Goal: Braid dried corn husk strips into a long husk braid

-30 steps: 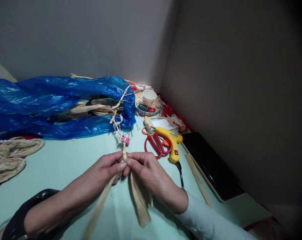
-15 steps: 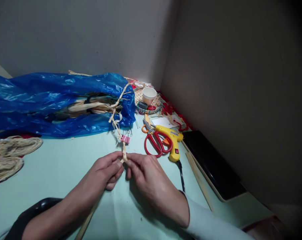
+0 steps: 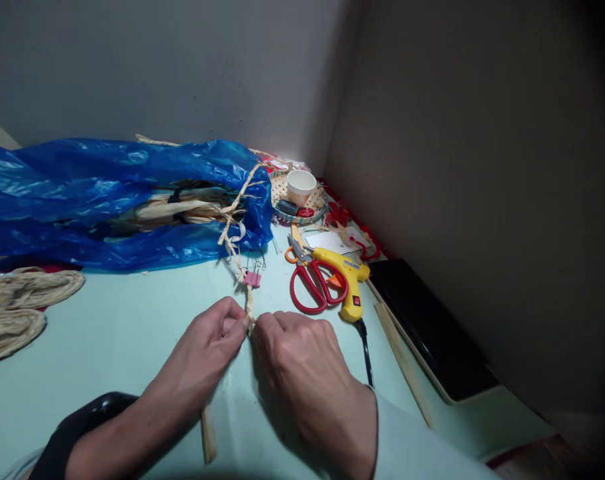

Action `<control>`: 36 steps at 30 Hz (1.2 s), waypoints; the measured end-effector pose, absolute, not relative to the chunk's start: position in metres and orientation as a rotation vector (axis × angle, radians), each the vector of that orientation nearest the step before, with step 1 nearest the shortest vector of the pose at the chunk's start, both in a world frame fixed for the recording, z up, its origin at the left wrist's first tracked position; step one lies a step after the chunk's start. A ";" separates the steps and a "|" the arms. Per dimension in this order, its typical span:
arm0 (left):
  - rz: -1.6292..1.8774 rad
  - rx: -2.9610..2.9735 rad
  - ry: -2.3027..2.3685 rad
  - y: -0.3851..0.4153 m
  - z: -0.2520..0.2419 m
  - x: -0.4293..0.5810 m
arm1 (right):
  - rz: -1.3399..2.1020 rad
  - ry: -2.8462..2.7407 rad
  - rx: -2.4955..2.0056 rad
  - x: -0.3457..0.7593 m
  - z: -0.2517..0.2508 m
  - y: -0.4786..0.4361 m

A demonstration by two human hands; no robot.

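Observation:
A thin braid of pale dried plant fibre (image 3: 249,301) runs toward me from a pink binder clip (image 3: 252,279) on the table. My left hand (image 3: 209,347) pinches the near end of the braid between thumb and forefinger. On its other side my right hand (image 3: 299,363) is closed at the same end, fingers curled, its back turned up and hiding most of what it grips. Beyond the clip the braid (image 3: 239,197) trails up over the blue bag. A flat strip of fibre (image 3: 209,437) sticks out below my left wrist.
A blue plastic bag (image 3: 82,200) holds bundled fibre at the back left. Red-handled scissors (image 3: 318,287), a yellow glue gun (image 3: 352,283) and a black tablet-like slab (image 3: 427,327) lie right. A woven basket (image 3: 278,183) holds a cup (image 3: 301,187). Coiled braid (image 3: 27,297) sits left.
My right hand has rolled over, knuckles up, with its fingers curled in. My left hand still pinches the braid's end. The loose strip below my left wrist has swung to the right.

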State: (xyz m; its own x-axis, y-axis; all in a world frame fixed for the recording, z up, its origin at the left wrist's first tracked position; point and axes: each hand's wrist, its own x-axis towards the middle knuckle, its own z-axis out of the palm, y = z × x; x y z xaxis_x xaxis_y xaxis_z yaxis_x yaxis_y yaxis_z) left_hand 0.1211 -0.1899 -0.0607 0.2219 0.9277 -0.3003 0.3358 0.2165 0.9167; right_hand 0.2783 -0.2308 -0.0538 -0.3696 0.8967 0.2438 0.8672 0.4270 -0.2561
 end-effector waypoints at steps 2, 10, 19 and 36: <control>0.646 1.305 1.330 -0.190 -0.057 0.123 | 0.008 -2.324 -1.465 0.277 -0.053 -0.233; 0.676 1.146 1.199 -0.188 -0.066 0.119 | -0.349 -2.327 -1.164 0.265 -0.060 -0.235; 0.678 1.010 1.130 -0.190 -0.062 0.113 | -0.303 -2.260 -0.970 0.260 -0.064 -0.237; 0.641 0.984 1.080 -0.196 -0.059 0.108 | 1.344 -1.673 -1.317 0.279 -0.047 -0.205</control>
State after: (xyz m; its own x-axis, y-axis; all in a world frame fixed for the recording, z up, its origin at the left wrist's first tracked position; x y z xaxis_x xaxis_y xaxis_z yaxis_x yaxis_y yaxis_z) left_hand 0.1082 -0.1963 -0.0592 0.3654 0.8292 -0.4229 0.0263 0.4450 0.8951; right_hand 0.2792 -0.2053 -0.0467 -0.3161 0.9413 -0.1181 0.3181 -0.0121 -0.9480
